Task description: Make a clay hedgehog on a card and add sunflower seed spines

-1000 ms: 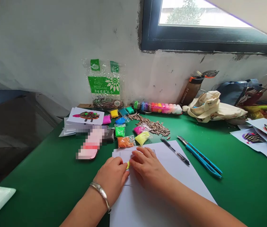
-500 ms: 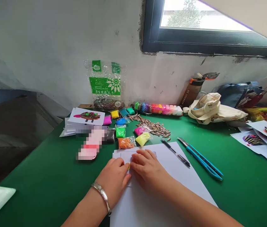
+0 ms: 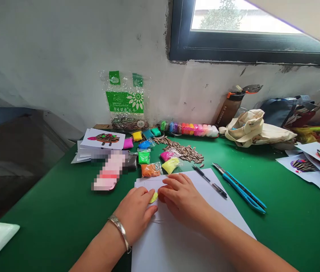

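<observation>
Smooth, matt paper (image 3: 188,247) lies beneath the grip; the yellow piece (image 3: 153,197) at the left hand (image 3: 135,211) appears matt. Beyond the grip, the orange packet (image 3: 150,170) is glossy plastic; to the right, the cutter blade (image 3: 218,168) is metal.

- The right hand (image 3: 183,197) had shifted slightly toward 2 o'clock, opening a wider gap between its fingertips and the left hand (image 3: 135,211).
- The yellow piece (image 3: 154,197), earlier a thin sliver, showed as a broader patch at the left hand's 2 o'clock.
- More of the paper (image 3: 164,217) came into sight below the right hand, toward 7 o'clock.
</observation>
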A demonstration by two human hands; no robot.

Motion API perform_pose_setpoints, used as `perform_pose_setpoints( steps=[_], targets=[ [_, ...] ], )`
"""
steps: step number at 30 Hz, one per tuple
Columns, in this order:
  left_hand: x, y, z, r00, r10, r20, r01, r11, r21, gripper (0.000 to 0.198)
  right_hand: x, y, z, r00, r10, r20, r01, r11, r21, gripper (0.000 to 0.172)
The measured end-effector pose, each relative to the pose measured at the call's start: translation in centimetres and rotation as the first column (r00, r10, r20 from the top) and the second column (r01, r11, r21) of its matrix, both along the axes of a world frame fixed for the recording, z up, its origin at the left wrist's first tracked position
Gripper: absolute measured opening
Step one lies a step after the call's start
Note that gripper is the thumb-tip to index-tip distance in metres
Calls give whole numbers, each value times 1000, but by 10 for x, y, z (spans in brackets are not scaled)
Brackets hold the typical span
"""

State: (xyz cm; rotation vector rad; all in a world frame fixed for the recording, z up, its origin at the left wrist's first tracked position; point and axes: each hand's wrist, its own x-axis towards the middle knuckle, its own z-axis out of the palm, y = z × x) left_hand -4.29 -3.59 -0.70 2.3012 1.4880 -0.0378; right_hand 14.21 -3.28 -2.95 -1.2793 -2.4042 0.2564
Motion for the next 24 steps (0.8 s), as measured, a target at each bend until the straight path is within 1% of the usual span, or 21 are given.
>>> perform_pose_setpoints(
  steps=[4,8,11,14,17,22,24],
  targets=[
    [1,0,-6,999,-19,-28,20,999,35,30,0,-1,1,998,13,54,-8,997,-80,17],
    [3,-2,-9,998,-42,-53,46,996,72,30,0,-2,-2,995,23,94,-12,992,-124,19],
    [3,-3,-8,998,-36,-59,41,996,74,30,0,-2,-4,993,29,111,-14,991,-130,18],
    [1,-2,-6,1000,-22,-14,22,999,44,29,0,-1,-6,993,33,113,-19,992,-127,18],
    [-1,1,-5,999,-3,37,2,1000,7,38,1,-1,-7,994,40,104,-27,992,-125,19],
    [1,-1,-4,999,-44,-30,45,998,40,29,2,0,-7,993,57,105,-41,989,-142,20],
    [1,-1,-3,998,-48,-28,49,998,39,29,2,0,-6,992,64,104,-49,988,-146,21]
  ],
)
